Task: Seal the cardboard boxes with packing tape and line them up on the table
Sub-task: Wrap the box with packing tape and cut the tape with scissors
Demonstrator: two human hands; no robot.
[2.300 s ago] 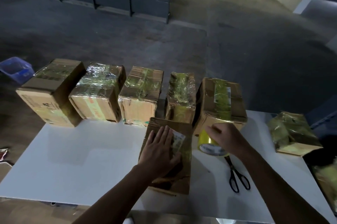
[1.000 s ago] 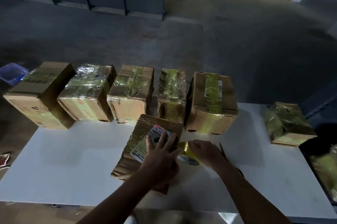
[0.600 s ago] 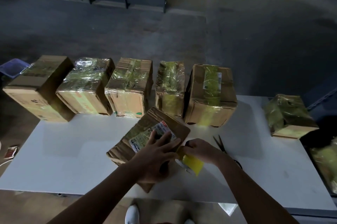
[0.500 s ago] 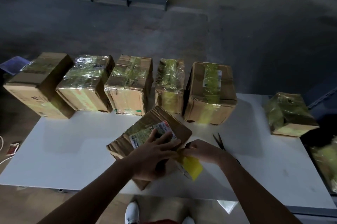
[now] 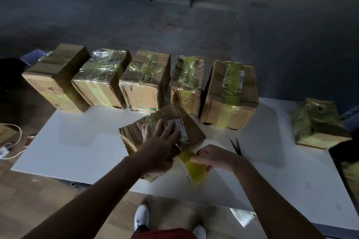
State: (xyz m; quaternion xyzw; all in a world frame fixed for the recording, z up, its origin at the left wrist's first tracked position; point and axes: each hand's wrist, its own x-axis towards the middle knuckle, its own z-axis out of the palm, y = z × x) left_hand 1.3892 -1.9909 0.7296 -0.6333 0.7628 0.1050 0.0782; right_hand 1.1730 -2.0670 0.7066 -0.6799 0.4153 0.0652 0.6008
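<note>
Head view. Risk first: the yellow tape roll (image 5: 192, 167) is at the near corner of the crumpled cardboard box (image 5: 194, 133), which lies skewed on the white table (image 5: 77, 147). Pulling at this angle could lay the strip crooked or wrinkled, or drag the box if the press slackens (judgement only). Left hand (image 5: 159, 147) is flat, fingers spread straight, pressing the box top by its label. Right hand (image 5: 213, 158) is curled round the roll. Five taped boxes (image 5: 145, 81) line the far edge; scissors (image 5: 236, 146) lie to the right.
</note>
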